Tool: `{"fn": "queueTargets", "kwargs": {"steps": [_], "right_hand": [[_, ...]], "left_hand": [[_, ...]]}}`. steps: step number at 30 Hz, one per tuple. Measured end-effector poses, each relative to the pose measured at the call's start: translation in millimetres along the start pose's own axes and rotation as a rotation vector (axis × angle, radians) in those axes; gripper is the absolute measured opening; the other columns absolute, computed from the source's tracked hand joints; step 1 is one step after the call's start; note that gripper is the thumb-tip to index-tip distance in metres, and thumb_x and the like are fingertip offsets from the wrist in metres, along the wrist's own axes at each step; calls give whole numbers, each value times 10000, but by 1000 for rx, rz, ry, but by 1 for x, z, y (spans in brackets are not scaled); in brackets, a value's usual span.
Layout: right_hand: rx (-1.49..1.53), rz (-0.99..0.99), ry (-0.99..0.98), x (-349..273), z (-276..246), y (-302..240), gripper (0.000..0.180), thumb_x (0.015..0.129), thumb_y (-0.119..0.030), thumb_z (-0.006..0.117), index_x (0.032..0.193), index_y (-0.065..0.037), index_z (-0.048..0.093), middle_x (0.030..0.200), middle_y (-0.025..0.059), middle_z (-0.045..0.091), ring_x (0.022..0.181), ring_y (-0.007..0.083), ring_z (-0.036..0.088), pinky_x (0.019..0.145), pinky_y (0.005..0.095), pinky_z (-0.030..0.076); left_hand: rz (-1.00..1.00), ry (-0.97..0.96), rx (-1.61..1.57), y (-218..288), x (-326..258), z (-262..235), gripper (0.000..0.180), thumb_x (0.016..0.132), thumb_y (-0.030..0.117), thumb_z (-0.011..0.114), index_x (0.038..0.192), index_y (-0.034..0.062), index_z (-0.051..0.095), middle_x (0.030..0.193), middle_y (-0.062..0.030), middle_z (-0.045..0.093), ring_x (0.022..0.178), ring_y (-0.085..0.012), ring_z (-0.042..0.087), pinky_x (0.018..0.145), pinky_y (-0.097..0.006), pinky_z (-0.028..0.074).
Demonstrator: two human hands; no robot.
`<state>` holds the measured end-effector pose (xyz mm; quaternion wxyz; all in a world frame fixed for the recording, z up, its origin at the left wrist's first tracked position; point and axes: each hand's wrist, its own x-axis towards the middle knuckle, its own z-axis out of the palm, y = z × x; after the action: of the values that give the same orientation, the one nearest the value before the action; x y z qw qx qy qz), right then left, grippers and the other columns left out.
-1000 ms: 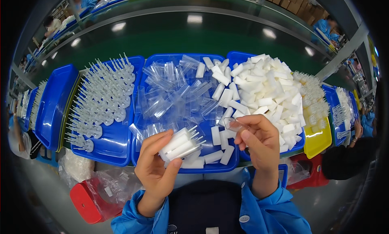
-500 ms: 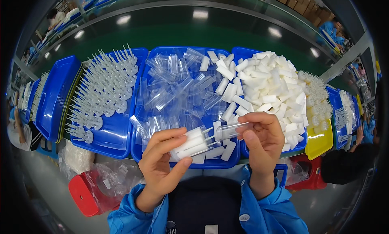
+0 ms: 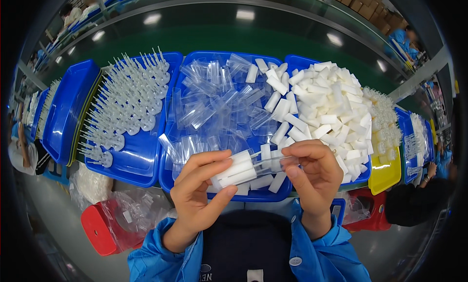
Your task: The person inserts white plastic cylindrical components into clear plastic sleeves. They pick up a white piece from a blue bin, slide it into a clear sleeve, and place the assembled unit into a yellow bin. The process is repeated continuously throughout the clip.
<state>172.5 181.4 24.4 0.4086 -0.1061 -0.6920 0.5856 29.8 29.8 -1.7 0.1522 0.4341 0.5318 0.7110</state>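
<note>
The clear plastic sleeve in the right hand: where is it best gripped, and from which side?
Grip the clear sleeve at its right end, coming from the right, with the fingers above and the thumb below, as the right hand does. It lies roughly level, its left end meeting the white sticks bundled in the left hand, so that end should probably stay free.

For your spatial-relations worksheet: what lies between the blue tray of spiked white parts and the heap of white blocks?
In the head view, between the spiked-part tray and the white block heap sits a blue tray filled with clear plastic sleeves.
</note>
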Motion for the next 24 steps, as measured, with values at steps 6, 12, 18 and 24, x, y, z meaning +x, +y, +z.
{"fn": "queueTargets", "kwargs": {"steps": [6,12,18,24], "right_hand": [[-45,-64,12,-1,5,3,257,816,77,654,1068,70,600,1024,157,599,871,177,624,779,269,514],[91,-5,51,-4,8,9,240,834,90,627,1069,90,580,1036,166,592,871,178,622,799,276,513],[131,45,16,-3,11,10,234,847,85,617,1077,86,575,1049,162,595,913,171,620,837,287,509],[32,56,-4,-5,17,11,357,829,65,654,1163,79,529,1154,180,568,974,160,613,860,293,510]], "left_hand": [[-5,19,49,1,0,1,365,773,-37,712,1131,-50,645,1200,-207,576,1041,-236,624,775,-272,538],[98,-30,154,-3,2,-4,350,742,-34,736,1087,-39,680,1180,-234,605,1022,-278,646,813,-309,545],[110,-74,167,-7,3,-11,352,703,-25,763,1049,-43,700,1209,-279,605,1096,-346,634,896,-364,530],[124,16,281,-4,2,-1,377,698,-23,772,1066,-45,691,1228,-279,597,1074,-341,649,876,-369,542]]}}
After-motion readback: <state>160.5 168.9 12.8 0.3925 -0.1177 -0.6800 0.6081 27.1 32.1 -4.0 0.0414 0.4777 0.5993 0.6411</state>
